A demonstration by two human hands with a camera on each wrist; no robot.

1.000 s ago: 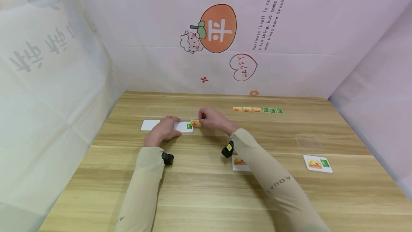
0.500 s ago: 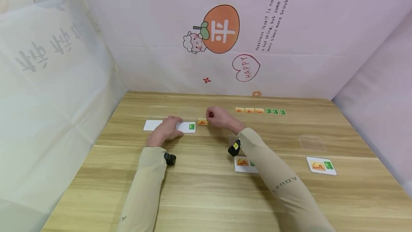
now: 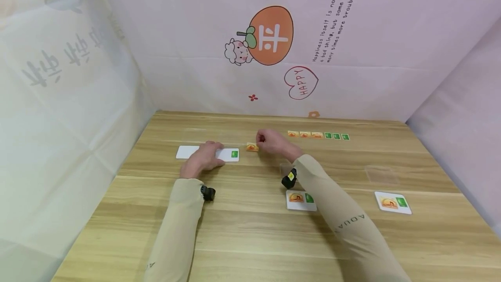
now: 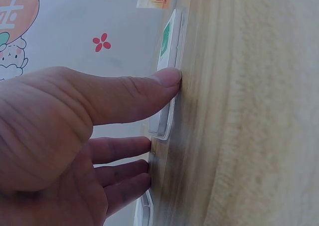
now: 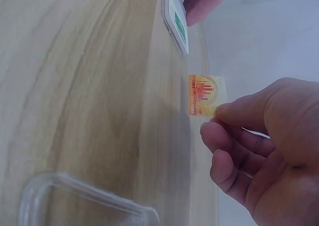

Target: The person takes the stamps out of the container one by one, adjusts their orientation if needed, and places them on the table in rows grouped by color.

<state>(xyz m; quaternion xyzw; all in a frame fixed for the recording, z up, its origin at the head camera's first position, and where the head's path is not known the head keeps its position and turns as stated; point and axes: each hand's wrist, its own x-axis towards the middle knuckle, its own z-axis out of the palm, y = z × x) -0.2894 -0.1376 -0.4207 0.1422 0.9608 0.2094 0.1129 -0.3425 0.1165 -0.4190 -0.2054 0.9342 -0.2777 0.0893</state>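
My right hand [image 3: 271,141] pinches a small orange stamp [image 5: 203,95] by its corner between thumb and forefinger. In the head view that stamp is beside the right end of a white card [image 3: 226,155] with a green stamp [image 3: 234,154] on it. My left hand [image 3: 205,156] holds this card at its edges. In the left wrist view its thumb presses the card's near edge, while several fingers reach down to the wooden table beyond the card's end. A second white card [image 3: 185,152] lies to the left, partly under that hand.
At the back right, a row of orange stamps [image 3: 305,134] and green stamps [image 3: 336,136] lies on the table [image 3: 242,234]. Two white cards, one nearer the middle [image 3: 300,206] and one at right [image 3: 407,209], bear an orange and a green stamp each. Clear plastic covers [image 3: 381,175] lie behind them.
My right hand has drawn the orange stamp rightward, from over the card's right end to beside it. The left hand stays on the card. The head view has shifted slightly.
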